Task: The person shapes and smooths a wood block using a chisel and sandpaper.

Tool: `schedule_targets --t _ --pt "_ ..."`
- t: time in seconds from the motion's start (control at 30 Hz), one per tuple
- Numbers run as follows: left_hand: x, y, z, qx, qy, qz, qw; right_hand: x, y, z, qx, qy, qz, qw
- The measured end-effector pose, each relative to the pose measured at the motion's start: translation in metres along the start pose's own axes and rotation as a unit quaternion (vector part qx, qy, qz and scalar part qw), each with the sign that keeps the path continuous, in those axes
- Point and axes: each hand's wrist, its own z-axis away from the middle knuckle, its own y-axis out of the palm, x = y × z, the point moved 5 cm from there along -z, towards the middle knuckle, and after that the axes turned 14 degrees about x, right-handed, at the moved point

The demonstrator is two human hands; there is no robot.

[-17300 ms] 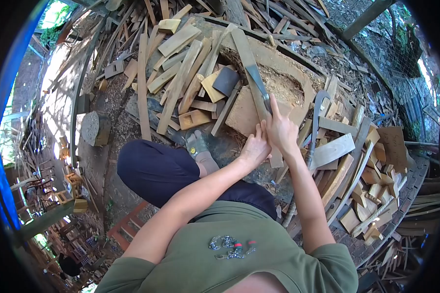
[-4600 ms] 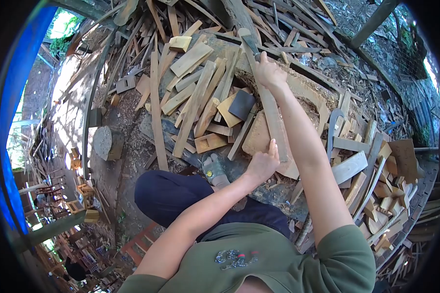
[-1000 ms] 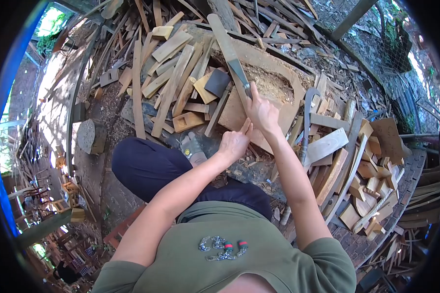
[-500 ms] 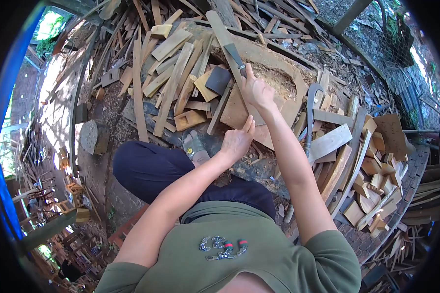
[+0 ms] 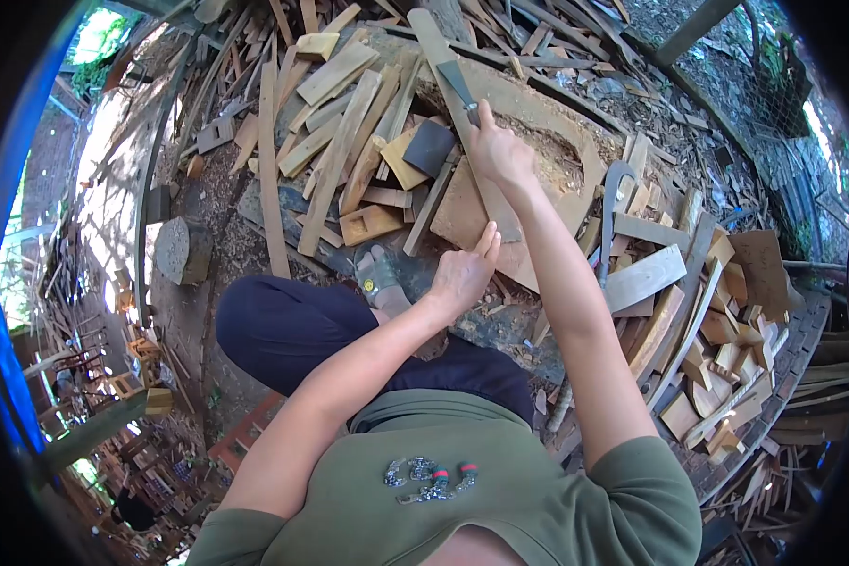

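Observation:
A long flat wooden strip (image 5: 489, 193) lies slanted across a wider board (image 5: 455, 209), its far end reaching toward the wood pile. My right hand (image 5: 503, 151) is closed around the handle of a tool with a flat dark tapering blade (image 5: 455, 81), index finger stretched along it. That blade rests along the strip's upper part. At the strip's near end is my left hand (image 5: 462, 276), closed, with two fingertips pressed at its edge. My foot (image 5: 379, 274) shows just left of that hand.
A sickle (image 5: 608, 212) lies to the right, beside a pale board (image 5: 643, 279) and a heap of offcuts (image 5: 726, 354). Wooden slats (image 5: 341, 162), a dark block (image 5: 426, 148) and a notched block (image 5: 368, 226) lie left of the strip. Farther left stands a stump (image 5: 183, 251).
My right hand has slid the dark-bladed tool a little farther away along the wooden strip. My left hand stays at the strip's near end. The whole view has shifted slightly.

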Motion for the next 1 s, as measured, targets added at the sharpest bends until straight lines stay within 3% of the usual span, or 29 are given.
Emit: schedule_targets --t 0.13,0.33,0.47,0.63,0.87,1.0 --pt "-0.002 -0.006 0.0 0.002 0.003 -0.033 0.999 0.003 -0.009 -0.001 -0.001 -0.002 0.006 1.0" --pt "0.003 0.008 -0.003 0.001 -0.006 0.008 1.0 -0.023 0.007 0.068 0.041 0.003 0.009 0.999" --pt "0.0 0.001 -0.002 0.005 0.002 -0.001 1.0 -0.004 -0.008 0.031 0.06 0.023 0.017 0.998" --pt "-0.001 -0.004 0.001 0.028 -0.001 -0.044 0.999 0.025 -0.02 -0.046 0.003 -0.006 0.019 1.0" --pt "0.001 0.0 -0.001 0.0 0.004 0.006 1.0 -0.007 -0.005 0.022 0.042 -0.001 0.037 0.998" --pt "0.0 0.01 -0.003 0.005 -0.005 -0.011 1.0 0.0 -0.011 0.017 0.049 0.002 0.038 0.998"
